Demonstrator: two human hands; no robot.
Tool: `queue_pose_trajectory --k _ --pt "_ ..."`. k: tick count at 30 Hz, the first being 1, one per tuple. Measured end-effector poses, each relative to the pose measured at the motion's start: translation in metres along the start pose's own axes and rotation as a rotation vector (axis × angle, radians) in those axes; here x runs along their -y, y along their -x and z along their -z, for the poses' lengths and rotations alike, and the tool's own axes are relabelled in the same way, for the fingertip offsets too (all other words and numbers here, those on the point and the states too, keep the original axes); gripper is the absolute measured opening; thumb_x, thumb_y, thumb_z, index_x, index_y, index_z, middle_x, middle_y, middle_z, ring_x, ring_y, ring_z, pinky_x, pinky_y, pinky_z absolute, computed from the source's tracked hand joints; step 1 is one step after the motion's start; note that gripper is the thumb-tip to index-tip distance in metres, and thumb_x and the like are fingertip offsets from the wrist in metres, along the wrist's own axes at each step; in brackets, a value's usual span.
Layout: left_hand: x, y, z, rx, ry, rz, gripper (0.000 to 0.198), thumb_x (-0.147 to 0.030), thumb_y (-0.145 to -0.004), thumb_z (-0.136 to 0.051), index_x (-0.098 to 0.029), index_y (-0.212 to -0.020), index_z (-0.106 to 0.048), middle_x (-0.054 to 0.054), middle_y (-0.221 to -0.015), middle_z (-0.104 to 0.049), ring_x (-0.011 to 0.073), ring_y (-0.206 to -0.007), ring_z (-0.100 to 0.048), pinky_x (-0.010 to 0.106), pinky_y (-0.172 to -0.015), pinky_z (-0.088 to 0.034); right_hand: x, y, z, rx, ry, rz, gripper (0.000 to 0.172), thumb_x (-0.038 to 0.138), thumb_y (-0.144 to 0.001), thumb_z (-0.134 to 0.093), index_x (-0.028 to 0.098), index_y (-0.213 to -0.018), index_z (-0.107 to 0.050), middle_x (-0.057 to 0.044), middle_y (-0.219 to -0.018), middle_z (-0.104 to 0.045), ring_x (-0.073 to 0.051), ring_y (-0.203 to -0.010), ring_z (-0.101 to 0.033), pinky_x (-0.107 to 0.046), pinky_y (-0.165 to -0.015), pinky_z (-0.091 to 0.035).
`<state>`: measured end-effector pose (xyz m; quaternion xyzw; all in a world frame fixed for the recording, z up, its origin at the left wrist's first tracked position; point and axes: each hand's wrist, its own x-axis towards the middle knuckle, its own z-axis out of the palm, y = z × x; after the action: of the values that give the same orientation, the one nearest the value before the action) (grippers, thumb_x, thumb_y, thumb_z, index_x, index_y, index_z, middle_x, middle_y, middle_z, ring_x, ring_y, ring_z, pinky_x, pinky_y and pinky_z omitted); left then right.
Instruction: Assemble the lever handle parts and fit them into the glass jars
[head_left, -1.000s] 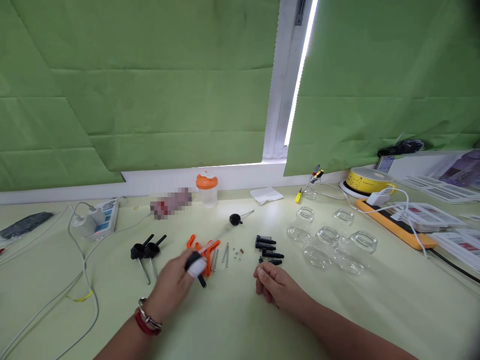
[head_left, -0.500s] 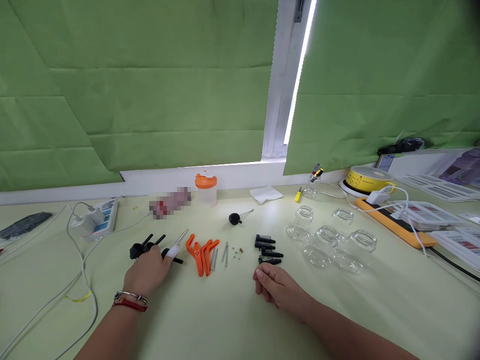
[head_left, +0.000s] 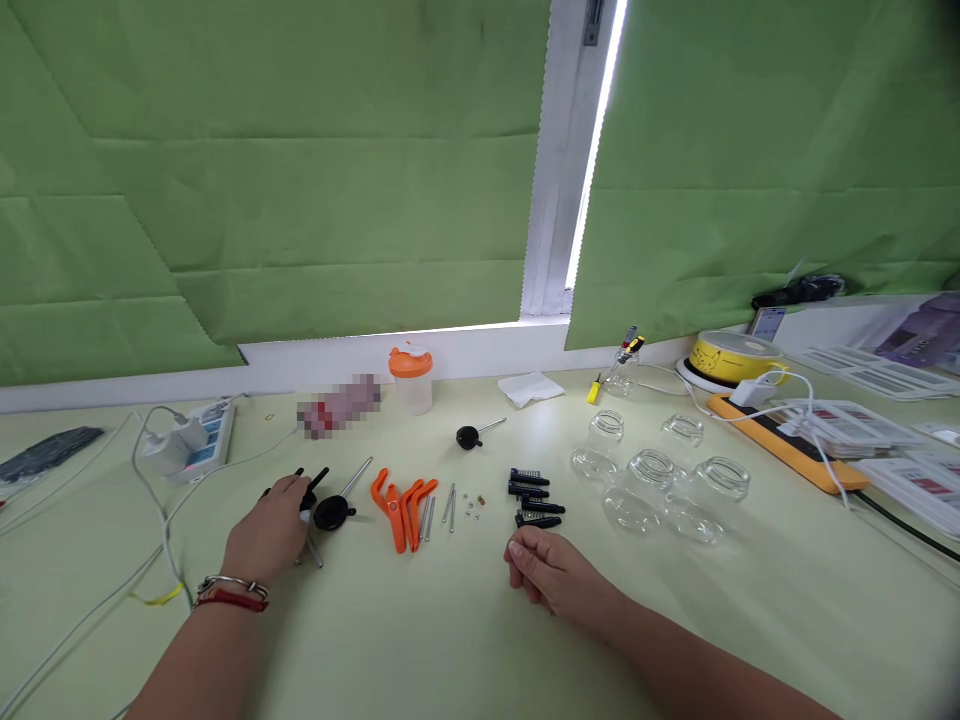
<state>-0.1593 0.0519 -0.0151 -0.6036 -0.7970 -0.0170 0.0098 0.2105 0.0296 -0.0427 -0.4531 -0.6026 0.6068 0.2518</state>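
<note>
My left hand (head_left: 266, 530) reaches over several black parts at the left, its fingers bent down and partly hidden; what it grips cannot be made out. Just right of it lies a black round cap with a metal rod (head_left: 334, 512). My right hand (head_left: 559, 575) rests on the table with curled fingers, below several black parts with springs (head_left: 534, 480). Between the hands lie orange handles (head_left: 395, 515), thin metal pins (head_left: 426, 518) and several tiny screws (head_left: 471, 510). Another black cap with a rod (head_left: 469, 437) lies farther back.
Several clear glass jars (head_left: 651, 480) stand at the right. Behind are an orange-lidded cup (head_left: 411, 375), white paper (head_left: 531, 388) and screwdrivers (head_left: 628, 350). A white power strip (head_left: 212, 440) and cables are left; an orange power strip (head_left: 780, 440) is right.
My left hand has moved left, away from the black cap with the rod, which now lies uncovered. Metal rods show under the hand. My right hand has stayed in place.
</note>
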Motion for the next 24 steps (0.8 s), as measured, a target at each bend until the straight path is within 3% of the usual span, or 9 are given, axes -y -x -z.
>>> queue_pose_trajectory --k 10,16,19,21,24 --pt "0.001 -0.002 0.003 0.001 0.038 0.047 0.029 -0.008 -0.069 -0.040 -0.017 -0.092 -0.057 0.010 -0.116 -0.053 0.0239 -0.084 -0.062 0.032 -0.057 -0.046 -0.003 -0.001 0.000 0.010 0.008 0.015 0.030 0.045 -0.088 -0.043 0.018 -0.076 -0.048 0.001 -0.071 -0.056 -0.007 -0.053 -0.043 -0.018 -0.046 -0.032" --pt "0.003 0.008 0.020 -0.050 0.022 -0.024 0.026 -0.006 -0.068 -0.036 -0.019 -0.082 -0.054 0.008 -0.110 -0.055 0.0254 -0.085 -0.059 0.032 -0.053 -0.043 -0.003 0.000 0.000 0.018 0.010 0.013 0.030 0.045 -0.088 -0.042 0.018 -0.077 -0.049 0.001 -0.072 -0.056 -0.007 -0.055 -0.043 -0.018 -0.047 -0.032" --pt "0.004 0.015 0.030 -0.146 0.040 -0.080 0.024 -0.007 -0.068 -0.036 -0.020 -0.079 -0.053 0.009 -0.108 -0.058 0.0298 -0.094 -0.055 0.037 -0.062 -0.045 -0.003 0.000 0.000 0.019 0.010 0.009 0.028 0.044 -0.088 -0.042 0.018 -0.078 -0.049 0.000 -0.075 -0.057 -0.007 -0.056 -0.044 -0.018 -0.047 -0.032" --pt "0.002 0.020 0.035 -0.201 0.117 -0.160 0.020 -0.008 -0.067 -0.038 -0.020 -0.077 -0.051 0.010 -0.113 -0.056 0.0305 -0.101 -0.052 0.041 -0.076 -0.045 -0.004 0.000 0.000 0.017 0.013 0.010 0.028 0.043 -0.088 -0.042 0.018 -0.078 -0.049 0.000 -0.075 -0.057 -0.007 -0.056 -0.045 -0.018 -0.047 -0.032" --pt "-0.010 0.030 0.041 -0.157 0.357 -0.323 0.010 -0.016 -0.074 -0.041 -0.020 -0.078 -0.049 0.010 -0.131 -0.045 0.0283 -0.117 -0.044 0.038 -0.092 -0.039 -0.007 -0.002 0.000 0.015 0.016 0.021 0.028 0.043 -0.088 -0.043 0.018 -0.078 -0.049 0.000 -0.075 -0.058 -0.008 -0.056 -0.045 -0.018 -0.047 -0.032"
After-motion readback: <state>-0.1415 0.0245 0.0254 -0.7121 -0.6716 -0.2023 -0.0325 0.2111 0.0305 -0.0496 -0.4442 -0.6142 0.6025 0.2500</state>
